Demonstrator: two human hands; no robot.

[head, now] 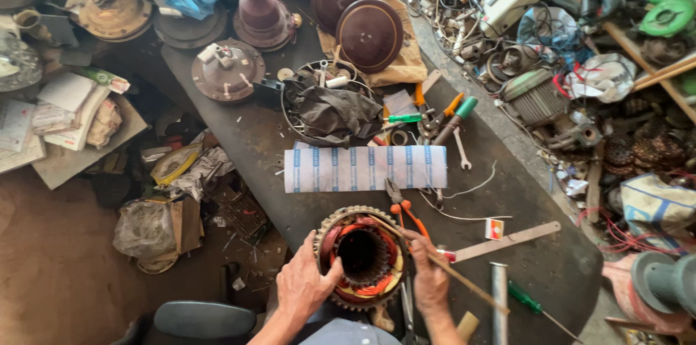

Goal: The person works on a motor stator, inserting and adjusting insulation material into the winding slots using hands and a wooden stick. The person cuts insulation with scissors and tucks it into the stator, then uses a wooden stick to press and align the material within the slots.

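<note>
Cluttered dark workbench (239, 135), left hand (303, 285) gripping toothed motor stator (360, 256), right hand (429, 277) holding thin wooden stick (464, 281) against it, orange-handled pliers (402, 207) just beside

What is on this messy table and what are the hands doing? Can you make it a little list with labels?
Place: dark worktable in a cluttered workshop
Left hand: grips the rim of a round motor stator with copper windings
Right hand: holds a thin wooden stick at the stator's edge
Beside the stator: orange-handled pliers, flat metal strip
Behind it: striped white sheet, wrench, green-handled screwdriver
Far end: two brown round covers
</note>
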